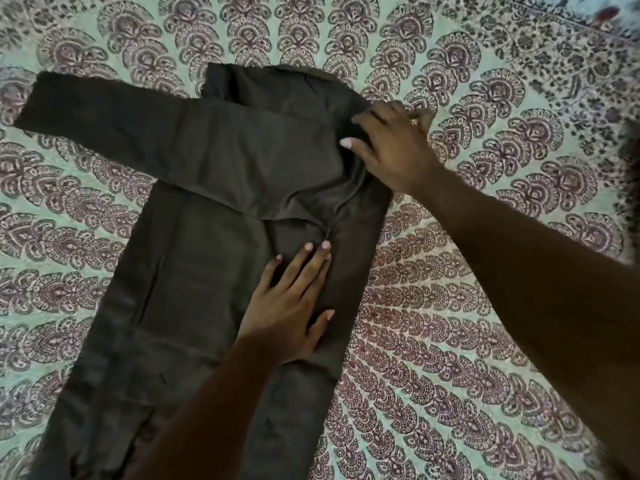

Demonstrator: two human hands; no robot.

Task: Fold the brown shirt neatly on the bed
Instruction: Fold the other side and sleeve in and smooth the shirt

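Head view: the brown shirt lies flat on the bed, from the top middle of the frame down to the lower left.
Sleeve: one sleeve is laid across the chest and sticks out to the upper left.
Creases: a small bunch of creases sits mid-frame, just above the left fingertips.
Left hand: the left hand lies flat on the shirt in the middle, fingers straight, pressing the cloth down.
Right hand: the right hand is on the shirt's shoulder edge at the upper right. I cannot tell if it pinches the cloth or only presses.
Bed: the bed cover has a green and dark red pattern all around the shirt.
Step, I think: smoothing before the next fold.
What could go wrong: a fold made over the creases would trap them and look lumpy. A hard tug from the right hand could slide the sleeve and leave crooked edges. The soft bed may let the cloth bunch up under a push.
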